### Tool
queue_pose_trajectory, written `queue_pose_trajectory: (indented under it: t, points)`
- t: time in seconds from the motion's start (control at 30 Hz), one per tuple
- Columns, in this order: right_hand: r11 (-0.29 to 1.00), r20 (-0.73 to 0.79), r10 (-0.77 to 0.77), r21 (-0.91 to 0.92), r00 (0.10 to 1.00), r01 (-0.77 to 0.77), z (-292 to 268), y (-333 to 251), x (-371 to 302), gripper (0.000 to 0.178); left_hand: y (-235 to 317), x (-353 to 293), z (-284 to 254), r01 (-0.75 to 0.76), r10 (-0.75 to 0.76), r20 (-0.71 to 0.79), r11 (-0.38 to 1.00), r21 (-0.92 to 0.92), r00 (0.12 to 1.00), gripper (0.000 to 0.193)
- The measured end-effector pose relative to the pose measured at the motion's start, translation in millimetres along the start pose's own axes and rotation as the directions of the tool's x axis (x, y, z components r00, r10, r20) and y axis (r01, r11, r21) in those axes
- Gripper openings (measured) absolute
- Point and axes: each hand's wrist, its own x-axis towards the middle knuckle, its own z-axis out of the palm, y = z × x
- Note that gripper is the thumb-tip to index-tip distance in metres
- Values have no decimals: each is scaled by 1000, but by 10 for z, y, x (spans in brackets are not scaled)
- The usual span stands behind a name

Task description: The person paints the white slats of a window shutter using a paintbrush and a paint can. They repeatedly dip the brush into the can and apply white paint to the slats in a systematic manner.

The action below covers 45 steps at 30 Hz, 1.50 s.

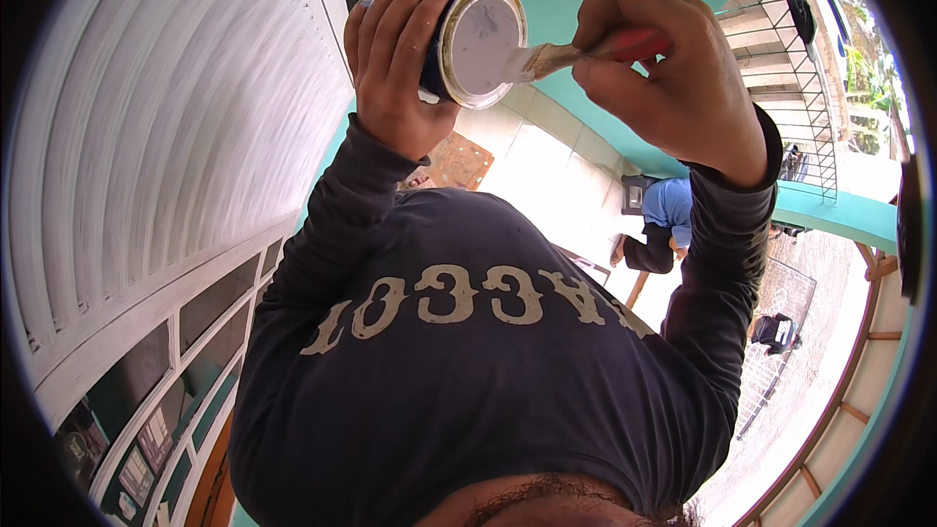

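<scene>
Fingers [417, 37] of the left hand [398, 73] clasp the paint can [435, 62], the right hand [688, 78] pinches a paintbrush [554, 59] at its mouth, and loading seems under way, the slatted panel [195, 107] looking streakily coated, though I cannot tell what remains.

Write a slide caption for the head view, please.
Left hand grips a paint can; right hand holds a red-handled brush at its mouth.

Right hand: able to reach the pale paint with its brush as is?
Looks like yes: the brush in the right hand has its bristles at the can's open mouth; nothing visible blocks the way.
</scene>
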Motion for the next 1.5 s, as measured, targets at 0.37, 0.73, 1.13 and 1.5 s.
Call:
queue_pose_trajectory:
  t: [0.37,0.73,1.13,1.5]
  points:
    - [959,-279,198,255,939,-126,28,-75,-161,11,31,11,149,4,-4,4,999,-40,1000,93]
    - [939,-453,339,222,824,-264,395,104,-253,22,161,35,119,39,-38,-18,998,54,999,96]
    - [973,-415,127,231,901,-31,353,27,-192,16,269,-31,5,21,-11,-41,968,250,999,89]
    - [996,-351,-83,-50,933,70,180,191,-130,20,315,-206,35,55,-15,-138,955,292,990,94]
